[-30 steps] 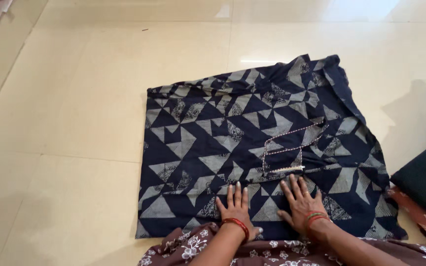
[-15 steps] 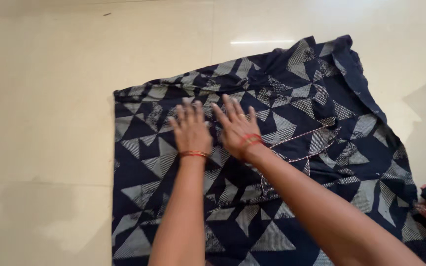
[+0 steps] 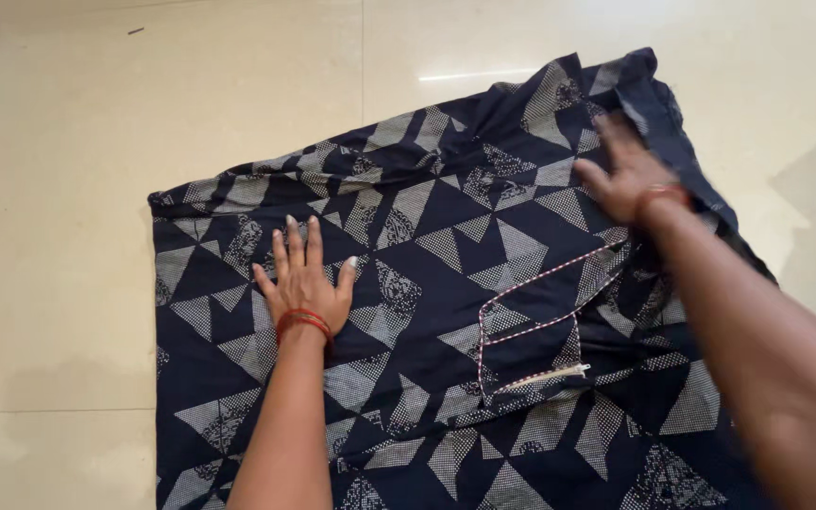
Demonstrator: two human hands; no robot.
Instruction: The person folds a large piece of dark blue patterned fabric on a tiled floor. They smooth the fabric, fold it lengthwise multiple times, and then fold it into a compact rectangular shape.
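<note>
Our right hand (image 3: 627, 175) is blurred, so we can hardly make out its fingers; it seems to lie flat near the cloth's (image 3: 446, 312) edge at two o'clock, not pinching anything. The bottom of the cloth is cut off by the frame, as are our forearms. Our left hand (image 3: 306, 279) presses flat at nine o'clock, fingers spread. The dark patterned cloth lies open on the pale floor (image 3: 96, 142), its trimmed pocket (image 3: 531, 331) at centre, contents unseen.
</note>
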